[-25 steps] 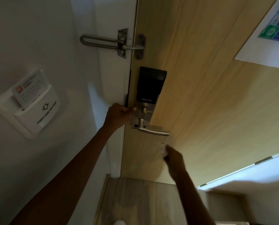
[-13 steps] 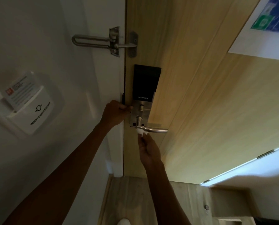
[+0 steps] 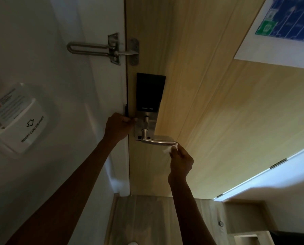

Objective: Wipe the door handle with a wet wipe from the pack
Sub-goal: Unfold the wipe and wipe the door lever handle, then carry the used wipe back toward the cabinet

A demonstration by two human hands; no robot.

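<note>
Door: wooden panel filling the right of the view, closed against the white frame.
Wall: white, carrying a key-card holder at the left.
Notice: blue and green printed sheet sitting on the door at upper right.
Swing guard: metal bar spanning frame and door above the lock.
Smart lock: black panel sitting over a steel plate, just above the lever.
Left hand: curling closed at the door's edge, beside the lock plate; what it is gripping I cannot tell.
Right hand: pinching the wipe, reaching up just below the lever's free end.
Door handle: steel lever pointing right.
Wet wipe: white, bunched, touching the lever's tip, sticking out above the right hand's fingers.
</note>
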